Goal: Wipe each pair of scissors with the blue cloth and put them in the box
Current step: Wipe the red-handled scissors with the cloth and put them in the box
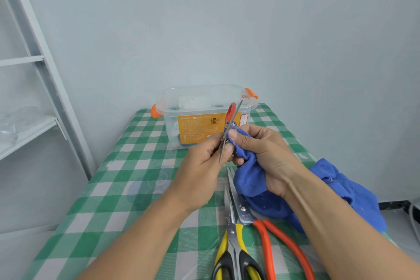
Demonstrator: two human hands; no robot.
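The left hand (202, 166) pinches the red-handled scissors (231, 112) by the blade, tilted, handle uppermost. The right hand (266, 154) grips the blue cloth (250, 179), thumb pressing a fold against the blade just above the left fingers. The clear storage box (204, 107) stands at the table's (136, 166) far edge. Yellow-handled scissors (231, 232) and orange-handled shears (261, 227) lie touching, side by side, near the near edge.

Open box (204, 107) reachable (scissors (234, 234) flank right)
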